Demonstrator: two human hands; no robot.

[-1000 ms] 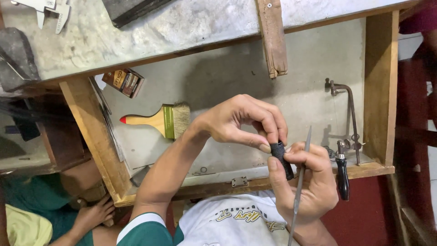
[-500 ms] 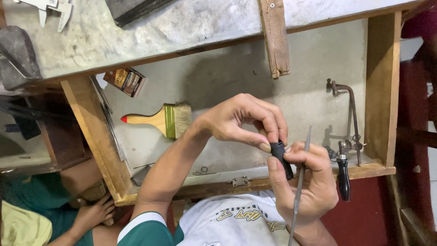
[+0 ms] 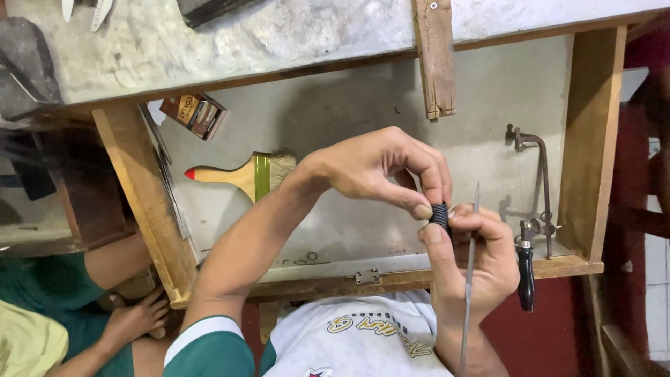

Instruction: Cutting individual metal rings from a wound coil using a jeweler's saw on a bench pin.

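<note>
Small black ribbed cylinder [image 3: 439, 214] pinched between fingertips of left hand [image 3: 380, 167] and right hand [image 3: 474, 262], held above open wooden drawer [image 3: 590, 146], near its front edge. Slim metal file [image 3: 469, 279] also gripped in right hand, tip upward. Paintbrush [image 3: 241, 176] seen lying at drawer's left side, small brown box [image 3: 194, 114] at back left corner, jeweller's saw [image 3: 534, 209] along right edge. Scuffed grey bench top [image 3: 230, 42] seen above. Another person's hand [image 3: 132, 321] visible at lower left.
</note>
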